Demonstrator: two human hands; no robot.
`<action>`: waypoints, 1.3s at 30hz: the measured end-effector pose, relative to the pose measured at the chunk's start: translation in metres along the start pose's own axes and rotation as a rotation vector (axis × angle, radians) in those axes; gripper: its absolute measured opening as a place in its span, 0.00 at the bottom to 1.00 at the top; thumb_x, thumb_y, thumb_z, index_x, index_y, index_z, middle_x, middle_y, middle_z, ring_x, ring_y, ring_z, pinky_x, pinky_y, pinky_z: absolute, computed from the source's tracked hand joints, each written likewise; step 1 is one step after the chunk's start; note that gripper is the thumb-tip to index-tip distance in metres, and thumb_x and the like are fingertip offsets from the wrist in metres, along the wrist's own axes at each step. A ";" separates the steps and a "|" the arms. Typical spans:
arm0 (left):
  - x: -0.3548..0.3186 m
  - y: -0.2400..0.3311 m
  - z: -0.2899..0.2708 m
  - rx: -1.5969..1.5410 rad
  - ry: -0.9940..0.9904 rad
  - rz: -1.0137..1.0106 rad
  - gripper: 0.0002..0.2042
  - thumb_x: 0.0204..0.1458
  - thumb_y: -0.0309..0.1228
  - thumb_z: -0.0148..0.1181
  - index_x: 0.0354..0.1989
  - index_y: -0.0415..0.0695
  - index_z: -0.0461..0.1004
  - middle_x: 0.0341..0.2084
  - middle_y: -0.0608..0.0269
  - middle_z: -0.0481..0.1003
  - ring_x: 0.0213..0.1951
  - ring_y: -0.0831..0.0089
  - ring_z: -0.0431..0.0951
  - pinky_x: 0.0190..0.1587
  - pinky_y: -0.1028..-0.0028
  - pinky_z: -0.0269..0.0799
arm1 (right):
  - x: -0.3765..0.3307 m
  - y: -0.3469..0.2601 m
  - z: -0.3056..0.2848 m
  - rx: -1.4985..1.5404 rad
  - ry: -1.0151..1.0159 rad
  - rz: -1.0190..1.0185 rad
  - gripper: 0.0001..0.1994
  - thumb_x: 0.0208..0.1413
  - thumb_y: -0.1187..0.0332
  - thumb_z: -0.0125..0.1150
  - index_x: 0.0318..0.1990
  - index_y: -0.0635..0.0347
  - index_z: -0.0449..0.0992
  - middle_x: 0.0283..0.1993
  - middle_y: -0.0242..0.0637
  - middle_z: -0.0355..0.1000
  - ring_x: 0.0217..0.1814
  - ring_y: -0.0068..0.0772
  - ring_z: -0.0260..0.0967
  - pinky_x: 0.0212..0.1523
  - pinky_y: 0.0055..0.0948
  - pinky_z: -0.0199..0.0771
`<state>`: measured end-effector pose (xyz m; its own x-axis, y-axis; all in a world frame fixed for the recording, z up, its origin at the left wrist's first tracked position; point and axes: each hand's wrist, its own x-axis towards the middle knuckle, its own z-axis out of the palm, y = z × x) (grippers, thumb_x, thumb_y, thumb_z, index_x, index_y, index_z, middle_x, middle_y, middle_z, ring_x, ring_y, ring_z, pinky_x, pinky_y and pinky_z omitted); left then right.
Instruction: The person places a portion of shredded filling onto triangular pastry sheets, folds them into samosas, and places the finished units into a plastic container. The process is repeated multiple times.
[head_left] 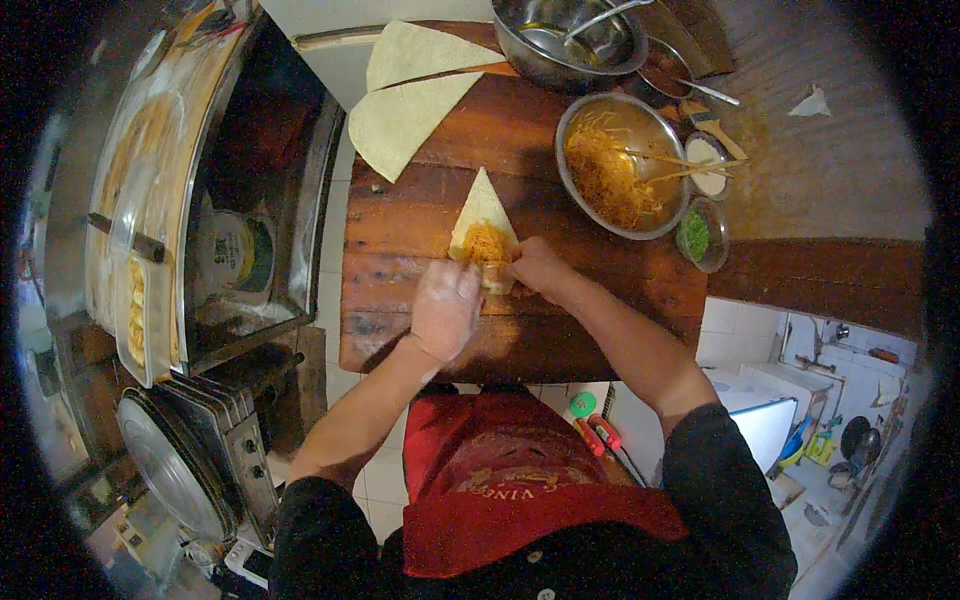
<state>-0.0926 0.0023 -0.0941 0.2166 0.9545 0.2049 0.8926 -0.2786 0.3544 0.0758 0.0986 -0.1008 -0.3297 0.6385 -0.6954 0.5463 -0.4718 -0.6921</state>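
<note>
In the middle of the wooden table lies a pale triangular sheet of dough (482, 205), its tip pointing away from me. Orange shredded filling (485, 243) is heaped on its near, wider part. My left hand (446, 308), dusted with flour, has its fingers bent over the near left edge of the dough. My right hand (538, 268) is closed at the right edge, its fingertips partly hidden. Between the hands the near end of the dough appears folded up against the filling. Two larger dough wedges, a far one (425, 55) and a nearer one (410, 122), lie at the far left.
The wooden table (400, 290) carries a steel bowl of orange shreds (572, 190) with chopsticks at right. Around it stand a bowl of chopped greens (722, 250), a white powder bowl (708, 165), a brush (712, 125) and a big steel bowl (510, 45). A floured counter (150, 130) stands left.
</note>
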 end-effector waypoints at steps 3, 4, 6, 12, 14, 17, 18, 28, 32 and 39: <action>-0.008 0.000 0.018 0.133 -0.009 0.224 0.19 0.47 0.28 0.51 0.49 0.34 0.71 0.46 0.49 0.70 0.47 0.55 0.69 0.50 0.61 0.68 | 0.008 0.002 0.000 -0.018 0.024 0.012 0.07 0.46 0.72 0.66 0.27 0.65 0.75 0.22 0.37 0.73 0.21 0.27 0.71 0.15 0.29 0.64; -0.006 -0.005 0.022 0.141 -0.031 0.247 0.20 0.47 0.29 0.51 0.50 0.33 0.71 0.46 0.48 0.71 0.47 0.54 0.70 0.50 0.60 0.68 | 0.009 0.002 -0.001 -0.122 0.063 0.003 0.09 0.45 0.70 0.66 0.31 0.65 0.75 0.25 0.39 0.74 0.25 0.30 0.71 0.21 0.31 0.67; -0.002 -0.017 0.028 0.159 -0.075 0.289 0.22 0.48 0.30 0.51 0.51 0.33 0.70 0.44 0.46 0.72 0.48 0.51 0.70 0.52 0.58 0.68 | 0.008 0.000 -0.004 -0.331 0.136 -0.016 0.16 0.42 0.66 0.68 0.39 0.64 0.76 0.32 0.42 0.74 0.32 0.36 0.71 0.33 0.35 0.73; 0.029 -0.026 0.018 0.127 -0.284 0.261 0.16 0.45 0.26 0.54 0.44 0.35 0.74 0.41 0.49 0.74 0.49 0.53 0.70 0.53 0.61 0.68 | -0.033 0.018 0.007 -0.872 0.522 -1.070 0.17 0.39 0.70 0.66 0.39 0.64 0.73 0.40 0.45 0.68 0.43 0.50 0.66 0.44 0.43 0.69; 0.040 -0.031 0.015 -0.016 -0.332 0.235 0.14 0.43 0.25 0.56 0.40 0.35 0.75 0.40 0.49 0.75 0.48 0.53 0.71 0.54 0.61 0.67 | -0.026 0.030 0.015 -0.932 0.567 -1.068 0.18 0.38 0.71 0.66 0.41 0.63 0.73 0.41 0.46 0.68 0.44 0.51 0.65 0.44 0.44 0.68; 0.056 -0.035 0.003 -0.125 -0.449 0.156 0.12 0.40 0.26 0.60 0.36 0.36 0.76 0.37 0.48 0.76 0.47 0.53 0.72 0.55 0.60 0.65 | -0.010 0.038 0.018 -0.919 0.504 -0.996 0.18 0.38 0.72 0.65 0.42 0.63 0.74 0.41 0.47 0.69 0.45 0.51 0.66 0.44 0.45 0.68; 0.058 -0.033 0.002 -0.151 -0.495 0.126 0.12 0.40 0.26 0.60 0.35 0.37 0.77 0.36 0.48 0.76 0.47 0.53 0.73 0.56 0.60 0.65 | -0.009 0.037 0.016 -0.902 0.462 -0.954 0.18 0.39 0.72 0.65 0.42 0.63 0.74 0.41 0.47 0.69 0.45 0.51 0.66 0.44 0.46 0.68; -0.009 -0.008 0.013 0.049 -0.023 0.232 0.20 0.47 0.28 0.55 0.50 0.38 0.70 0.49 0.49 0.68 0.49 0.54 0.68 0.51 0.62 0.70 | -0.013 -0.002 -0.005 -0.704 -0.047 -0.632 0.14 0.42 0.71 0.61 0.40 0.64 0.75 0.39 0.51 0.71 0.47 0.54 0.67 0.48 0.45 0.69; 0.008 -0.017 0.015 0.025 -0.230 0.193 0.20 0.46 0.25 0.53 0.51 0.38 0.70 0.46 0.50 0.71 0.49 0.53 0.70 0.50 0.61 0.70 | -0.003 0.006 -0.009 -0.830 -0.058 -0.535 0.16 0.43 0.69 0.63 0.41 0.65 0.74 0.43 0.52 0.71 0.48 0.53 0.67 0.46 0.45 0.69; 0.025 -0.026 0.013 -0.126 -0.299 0.015 0.18 0.44 0.24 0.57 0.46 0.40 0.75 0.41 0.48 0.73 0.47 0.51 0.70 0.50 0.61 0.70 | -0.017 0.037 0.003 -1.124 0.488 -1.163 0.21 0.42 0.66 0.66 0.46 0.61 0.74 0.48 0.41 0.69 0.47 0.46 0.66 0.41 0.46 0.69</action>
<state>-0.1052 0.0353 -0.1104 0.3525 0.9339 -0.0597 0.8365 -0.2859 0.4675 0.0991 0.0685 -0.1148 -0.7885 0.5276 0.3161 0.5119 0.8479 -0.1382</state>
